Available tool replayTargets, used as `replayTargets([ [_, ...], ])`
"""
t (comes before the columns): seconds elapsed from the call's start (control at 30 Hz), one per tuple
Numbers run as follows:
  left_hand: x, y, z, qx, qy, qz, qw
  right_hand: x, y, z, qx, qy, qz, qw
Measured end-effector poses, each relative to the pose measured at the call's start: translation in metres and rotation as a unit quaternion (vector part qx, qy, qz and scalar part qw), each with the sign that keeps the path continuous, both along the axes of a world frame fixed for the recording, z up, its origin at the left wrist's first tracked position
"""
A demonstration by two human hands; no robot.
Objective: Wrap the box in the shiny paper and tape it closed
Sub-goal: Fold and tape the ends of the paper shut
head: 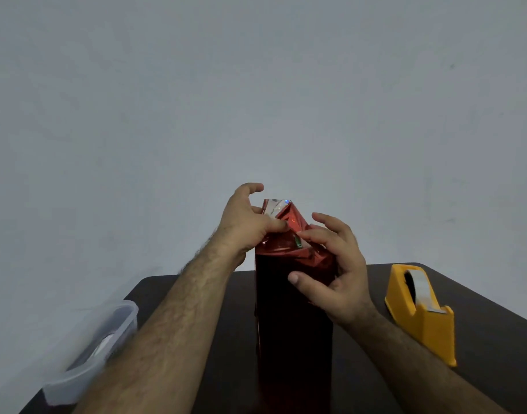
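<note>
A tall box wrapped in shiny dark red paper [289,318] stands upright on the dark table [214,339] in front of me. The paper at its top end [286,216] is folded up into a crumpled peak, its silver inner side showing. My left hand [244,222] pinches the paper flap at the top left with thumb and fingers. My right hand [334,264] is at the top right corner, index finger pressing the fold, thumb lying against the box's near side. The box itself is hidden under the paper.
A yellow tape dispenser [420,312] with a white tape roll sits on the table to the right. A clear plastic container [92,351] stands at the table's left edge. A plain grey wall lies behind.
</note>
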State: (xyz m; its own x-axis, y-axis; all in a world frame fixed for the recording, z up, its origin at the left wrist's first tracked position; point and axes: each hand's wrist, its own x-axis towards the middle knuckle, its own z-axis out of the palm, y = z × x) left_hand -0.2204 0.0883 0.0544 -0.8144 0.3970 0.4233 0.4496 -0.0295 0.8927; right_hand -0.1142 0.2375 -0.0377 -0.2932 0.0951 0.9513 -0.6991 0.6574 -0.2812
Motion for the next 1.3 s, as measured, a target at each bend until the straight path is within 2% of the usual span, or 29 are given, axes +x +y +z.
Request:
replayTargets([
  [0.1,-0.004,0.0,-0.006,0.057,-0.008,0.017,0.998,-0.001,0.0,-0.002,-0.003,-0.004,-0.01,1.0],
  [0.2,-0.009,-0.006,-0.006,0.068,0.023,0.091,0.993,-0.003,0.001,-0.002,-0.014,-0.002,-0.004,1.0],
  [0.33,0.001,-0.027,0.005,0.115,0.185,0.124,0.968,-0.004,0.0,-0.002,-0.059,-0.022,0.031,0.998],
  [0.4,0.013,-0.04,0.012,0.055,0.27,0.041,0.961,-0.003,-0.004,0.001,-0.125,-0.047,0.085,0.987],
  [0.5,0.033,-0.054,0.016,-0.076,0.326,-0.113,0.936,-0.003,-0.006,0.004,-0.163,-0.056,0.098,0.98],
  [0.6,0.047,-0.059,0.015,-0.177,0.381,-0.173,0.891,-0.005,-0.006,0.004,-0.167,-0.051,0.103,0.979],
  [0.7,0.052,-0.054,0.015,-0.226,0.446,-0.155,0.852,-0.005,-0.009,0.003,-0.175,-0.056,0.144,0.972],
  [0.87,0.049,-0.044,0.017,-0.176,0.54,-0.064,0.821,-0.003,-0.01,0.004,-0.153,-0.058,0.111,0.98],
  [1.0,0.052,-0.044,0.016,-0.119,0.54,-0.038,0.833,-0.004,-0.011,0.002,-0.152,-0.048,0.098,0.982],
  [1.17,0.058,-0.046,0.014,-0.029,0.476,-0.06,0.877,-0.002,-0.013,0.001,-0.159,-0.053,0.1,0.981],
  [1.23,0.056,-0.053,0.016,-0.05,0.421,-0.086,0.902,0.0,-0.014,0.001,-0.172,-0.062,0.111,0.977],
  [1.3,0.051,-0.059,0.017,-0.136,0.379,-0.092,0.911,0.002,-0.016,0.002,-0.181,-0.061,0.12,0.974],
])
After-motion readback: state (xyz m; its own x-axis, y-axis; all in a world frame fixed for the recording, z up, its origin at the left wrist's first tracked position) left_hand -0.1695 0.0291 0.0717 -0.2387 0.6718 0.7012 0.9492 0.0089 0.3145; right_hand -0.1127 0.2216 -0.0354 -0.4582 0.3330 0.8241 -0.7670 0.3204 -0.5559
